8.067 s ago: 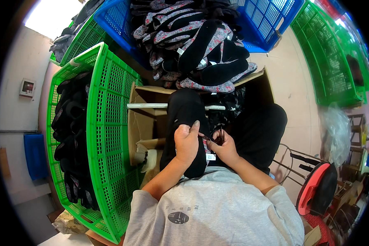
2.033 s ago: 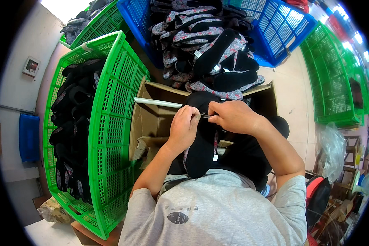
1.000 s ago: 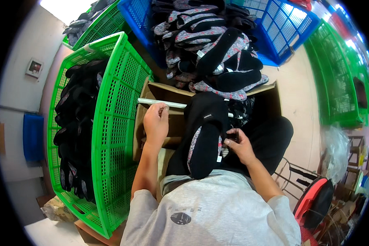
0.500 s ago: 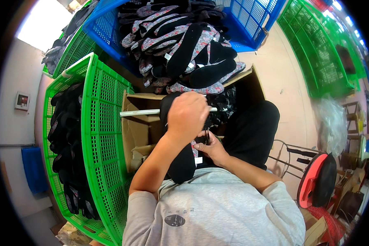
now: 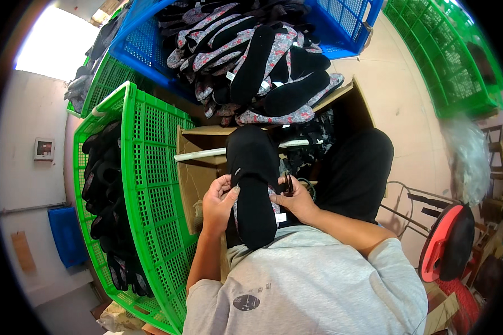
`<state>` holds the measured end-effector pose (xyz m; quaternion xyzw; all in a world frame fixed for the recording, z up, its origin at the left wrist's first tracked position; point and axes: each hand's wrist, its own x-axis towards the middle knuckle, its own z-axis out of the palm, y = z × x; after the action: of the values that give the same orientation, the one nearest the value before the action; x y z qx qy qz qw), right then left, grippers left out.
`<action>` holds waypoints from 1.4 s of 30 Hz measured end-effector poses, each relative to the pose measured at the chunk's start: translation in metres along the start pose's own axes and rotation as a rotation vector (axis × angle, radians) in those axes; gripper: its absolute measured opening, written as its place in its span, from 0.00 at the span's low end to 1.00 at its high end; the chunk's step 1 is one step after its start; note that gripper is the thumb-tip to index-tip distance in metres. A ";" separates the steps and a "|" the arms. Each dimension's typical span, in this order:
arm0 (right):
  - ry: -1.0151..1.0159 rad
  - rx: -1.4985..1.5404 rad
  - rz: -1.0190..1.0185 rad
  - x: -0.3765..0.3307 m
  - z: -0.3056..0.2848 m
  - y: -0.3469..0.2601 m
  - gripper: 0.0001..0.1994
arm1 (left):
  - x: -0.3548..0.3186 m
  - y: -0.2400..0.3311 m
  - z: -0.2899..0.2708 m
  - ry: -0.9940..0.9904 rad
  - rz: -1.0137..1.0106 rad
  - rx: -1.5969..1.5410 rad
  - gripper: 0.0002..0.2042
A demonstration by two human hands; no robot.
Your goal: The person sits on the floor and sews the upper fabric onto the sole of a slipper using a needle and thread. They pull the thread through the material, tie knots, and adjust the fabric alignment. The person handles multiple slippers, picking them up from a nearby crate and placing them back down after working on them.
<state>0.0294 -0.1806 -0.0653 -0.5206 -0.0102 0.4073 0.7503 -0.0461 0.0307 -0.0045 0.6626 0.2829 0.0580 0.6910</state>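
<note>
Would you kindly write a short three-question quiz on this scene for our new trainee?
1. Fill in the blank: The white tag shows at the person's ____ side of the slipper that lies between the left hand and the right hand.

2. Multiple choice: What does the white bar lie across?
A) the blue crate
B) the cardboard box
C) the green crate

3. True or false: The slipper between the hands lies with its sole facing down.

Key:
1. right
2. B
3. False; its black sole faces up.
</note>
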 end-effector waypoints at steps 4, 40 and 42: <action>0.005 -0.097 -0.053 0.004 -0.005 0.008 0.15 | -0.002 0.003 0.004 -0.014 0.113 0.166 0.18; -0.236 -0.038 -0.176 -0.007 -0.002 -0.024 0.22 | -0.008 0.045 0.022 0.273 0.233 -0.810 0.13; -0.208 -0.059 -0.176 -0.005 -0.004 -0.025 0.22 | -0.012 0.052 0.026 0.237 0.260 -0.729 0.13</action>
<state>0.0427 -0.1895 -0.0457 -0.4945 -0.1454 0.3913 0.7624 -0.0287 0.0083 0.0475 0.3933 0.2356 0.3174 0.8301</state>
